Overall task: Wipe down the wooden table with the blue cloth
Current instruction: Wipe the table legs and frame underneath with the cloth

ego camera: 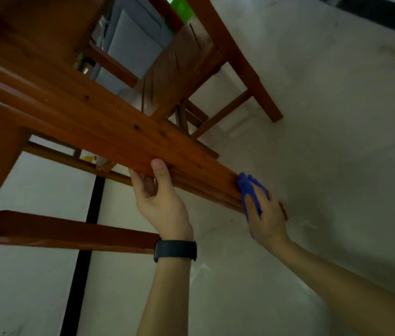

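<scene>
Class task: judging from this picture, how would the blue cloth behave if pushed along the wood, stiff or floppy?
Probably floppy: the blue cloth bunches in folds under the right hand. Likely light, as one hand presses it against the table edge.

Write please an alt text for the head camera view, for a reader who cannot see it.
A person's right hand presses a blue cloth against the end of a wooden table rail, while the left hand, with a black wristband, grips the same rail from below. The view is tilted; a pale floor and a wooden chair lie beyond.
</scene>
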### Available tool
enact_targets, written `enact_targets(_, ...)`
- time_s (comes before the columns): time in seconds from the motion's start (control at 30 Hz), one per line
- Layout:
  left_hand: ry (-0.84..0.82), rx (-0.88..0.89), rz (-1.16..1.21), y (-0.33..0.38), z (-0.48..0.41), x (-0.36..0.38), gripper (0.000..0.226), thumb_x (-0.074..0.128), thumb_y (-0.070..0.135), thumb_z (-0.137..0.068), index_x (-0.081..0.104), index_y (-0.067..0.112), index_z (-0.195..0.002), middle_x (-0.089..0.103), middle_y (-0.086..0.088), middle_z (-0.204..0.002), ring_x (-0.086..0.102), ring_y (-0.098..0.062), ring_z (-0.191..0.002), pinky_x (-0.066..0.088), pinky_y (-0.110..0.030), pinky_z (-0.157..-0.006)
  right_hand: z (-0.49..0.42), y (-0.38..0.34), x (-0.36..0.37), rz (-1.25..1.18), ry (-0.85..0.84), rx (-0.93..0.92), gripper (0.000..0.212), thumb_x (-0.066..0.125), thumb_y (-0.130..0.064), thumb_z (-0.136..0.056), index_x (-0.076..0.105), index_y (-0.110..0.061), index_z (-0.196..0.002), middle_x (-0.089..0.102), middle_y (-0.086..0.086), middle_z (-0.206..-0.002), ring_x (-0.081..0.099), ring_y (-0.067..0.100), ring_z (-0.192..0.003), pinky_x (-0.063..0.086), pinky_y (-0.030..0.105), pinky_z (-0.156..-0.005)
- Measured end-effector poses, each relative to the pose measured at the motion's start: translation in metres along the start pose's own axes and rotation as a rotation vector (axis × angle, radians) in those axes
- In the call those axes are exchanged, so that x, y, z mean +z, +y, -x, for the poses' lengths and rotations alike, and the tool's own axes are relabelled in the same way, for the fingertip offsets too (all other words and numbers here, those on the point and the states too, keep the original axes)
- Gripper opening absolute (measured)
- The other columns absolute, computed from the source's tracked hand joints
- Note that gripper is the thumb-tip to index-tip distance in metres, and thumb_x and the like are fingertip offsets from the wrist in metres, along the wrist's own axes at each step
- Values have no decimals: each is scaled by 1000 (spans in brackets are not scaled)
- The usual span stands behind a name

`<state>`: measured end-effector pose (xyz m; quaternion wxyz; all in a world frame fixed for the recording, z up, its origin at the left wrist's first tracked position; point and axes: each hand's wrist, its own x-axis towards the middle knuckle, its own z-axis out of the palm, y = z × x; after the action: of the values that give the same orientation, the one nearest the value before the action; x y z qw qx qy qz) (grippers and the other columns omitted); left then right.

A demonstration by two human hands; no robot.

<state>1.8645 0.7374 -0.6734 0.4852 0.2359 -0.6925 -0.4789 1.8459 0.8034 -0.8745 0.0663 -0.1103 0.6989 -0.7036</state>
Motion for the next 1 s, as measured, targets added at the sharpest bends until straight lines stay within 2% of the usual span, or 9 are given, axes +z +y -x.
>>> enact_targets(0.13, 19, -17, 12, -5, 0, 3, 52, 65, 36, -91, 45, 35, -139, 59, 8, -135, 56, -11, -125, 45, -45, -107, -47, 30, -19, 135, -123, 331, 33, 39, -43, -97, 54, -28, -122, 58, 5, -110, 62, 26, -93, 48, 34, -76)
enact_targets(0.23, 57, -21, 26, -9, 2, 7, 56, 64, 38, -91, 45, 30, -142, 58, 9, -137, 55, -10, -126, 44, -43, -107, -65, -22, -17, -112, 25, 141, 31, 43, -45, -98, 48, -31, -125, 59, -9, -108, 61, 7, -91, 51, 26, -77)
enact_targets(0.37, 63, -71, 43, -19, 11, 11, 48, 61, 36, -94, 47, 31, -139, 59, 10, -135, 56, -10, -124, 44, -43, -107, -23, -42, 15, -30, 102, -169, 42, 30, -48, -102, 49, -25, -132, 54, -5, -122, 51, 8, -105, 41, 20, -89)
enact_targets(0.47, 57, -131, 13, -29, 22, 10, 52, 60, 38, -94, 46, 28, -142, 59, 9, -136, 56, -9, -124, 44, -43, -108, -1, 16, 17, 40, 158, 71, 46, 26, -49, -102, 54, -24, -128, 57, -2, -114, 53, 13, -97, 44, 25, -82)
enact_targets(0.53, 48, -154, -13, -32, 29, 11, 50, 60, 39, -94, 47, 29, -141, 60, 9, -135, 57, -9, -123, 44, -42, -108, -7, 56, -3, 197, -4, 349, 43, 30, -44, -103, 56, -17, -124, 61, 10, -109, 56, 22, -82, 43, 24, -65)
enact_targets(0.63, 49, -149, -12, -31, 31, 15, 42, 60, 38, -95, 52, 33, -136, 62, 10, -132, 57, -9, -123, 44, -42, -108, -47, 75, -28, 204, -25, 582, 38, 36, -33, -103, 56, -6, -122, 62, 22, -117, 59, 36, -100, 40, 34, -77)
enact_targets(0.73, 69, -165, -4, -32, 29, 14, 44, 61, 38, -94, 53, 29, -136, 63, 9, -131, 58, -10, -122, 45, -42, -107, -71, 54, -19, 15, 126, 418, 45, 35, -43, -102, 50, -13, -132, 59, 12, -124, 57, 30, -111, 45, 41, -95)
enact_targets(0.83, 63, -176, -22, -33, 29, 12, 54, 62, 43, -90, 50, 25, -141, 62, 8, -132, 57, -11, -124, 45, -43, -107, -37, 60, 5, 81, 100, 212, 42, 39, -45, -101, 54, -21, -132, 57, 9, -121, 56, 25, -107, 45, 36, -94)
enact_targets(1.0, 44, -192, -45, -31, 29, 10, 42, 61, 41, -91, 52, 36, -132, 64, 12, -128, 58, -10, -122, 45, -43, -107, 0, 138, -23, 536, -223, 617, 42, 33, -31, -103, 60, -3, -117, 65, 23, -109, 61, 39, -96, 44, 37, -79)
